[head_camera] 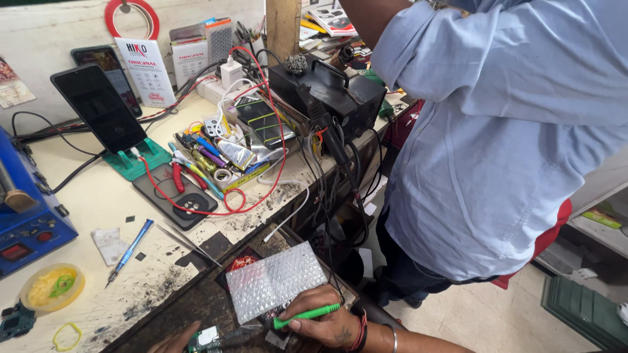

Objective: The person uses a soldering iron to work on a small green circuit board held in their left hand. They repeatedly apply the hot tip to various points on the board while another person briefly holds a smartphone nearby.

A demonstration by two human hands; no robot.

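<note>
Both hands low: right (327,323) fisted, left (175,341) barely visible.

Green screwdriver (306,315), blue screwdriver (131,252), silvery bubble-wrap sheet (275,280), red wire (278,163), pale-blue shirt (490,131), green phone stand (137,160).

On the bench (98,196) a dark phone (98,108) leans in a green stand (136,160), beside a blue screwdriver (131,252) and a black soldering station (327,91).

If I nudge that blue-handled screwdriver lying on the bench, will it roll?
Probably: the blue-handled screwdriver looks slim and round, lying flat on the bench, untouched by either hand. It seems light and stiff. Grit around it might slow rolling.
</note>
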